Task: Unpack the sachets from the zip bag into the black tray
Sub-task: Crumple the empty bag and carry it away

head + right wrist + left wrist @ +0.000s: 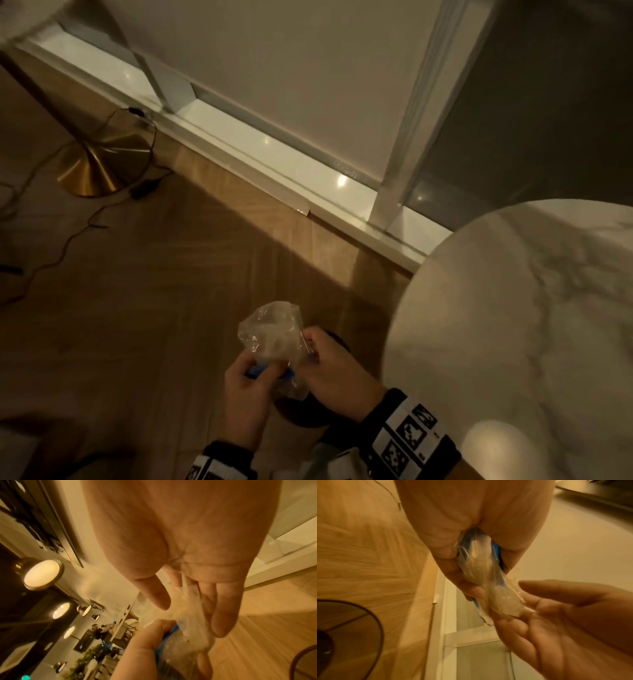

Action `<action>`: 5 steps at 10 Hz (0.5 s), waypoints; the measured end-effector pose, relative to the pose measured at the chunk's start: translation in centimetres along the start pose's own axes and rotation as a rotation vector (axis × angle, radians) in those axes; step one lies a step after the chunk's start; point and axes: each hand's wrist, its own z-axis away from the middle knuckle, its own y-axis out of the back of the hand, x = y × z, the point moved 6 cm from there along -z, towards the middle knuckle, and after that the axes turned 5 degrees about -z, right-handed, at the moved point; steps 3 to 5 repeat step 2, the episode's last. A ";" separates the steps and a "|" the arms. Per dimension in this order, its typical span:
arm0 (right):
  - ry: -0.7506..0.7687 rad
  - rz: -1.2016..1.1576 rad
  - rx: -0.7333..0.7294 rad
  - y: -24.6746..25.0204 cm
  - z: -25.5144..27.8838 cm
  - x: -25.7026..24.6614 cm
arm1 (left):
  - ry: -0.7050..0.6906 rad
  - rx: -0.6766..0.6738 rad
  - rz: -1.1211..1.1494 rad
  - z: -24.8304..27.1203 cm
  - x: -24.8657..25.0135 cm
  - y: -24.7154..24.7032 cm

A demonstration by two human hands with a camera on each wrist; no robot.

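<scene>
The zip bag (272,337) is held in mid-air above the floor, its blue-zip end gripped by the left hand (245,394), while the right hand (334,368) touches its side with loosely extended fingers. It looks empty, though blur hinders certainty; no tray is identifiable.

A right hand (180,547) stretches open-palmed from the top, fingers (223,608) straight along a clear zip bag (192,635) with a blue strip. From below, the left hand (145,649) grips the bag's near end. Round lit lamps (42,574) glow at left; wooden floor (267,615) spreads right.
</scene>
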 end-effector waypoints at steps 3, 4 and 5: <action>-0.162 0.483 -0.105 -2.4 -6.3 1.4 | 0.341 -0.024 -0.106 -6.2 -10.1 0.8; -0.162 0.483 -0.105 -2.4 -6.3 1.4 | 0.341 -0.024 -0.106 -6.2 -10.1 0.8; -0.162 0.483 -0.105 -2.4 -6.3 1.4 | 0.341 -0.024 -0.106 -6.2 -10.1 0.8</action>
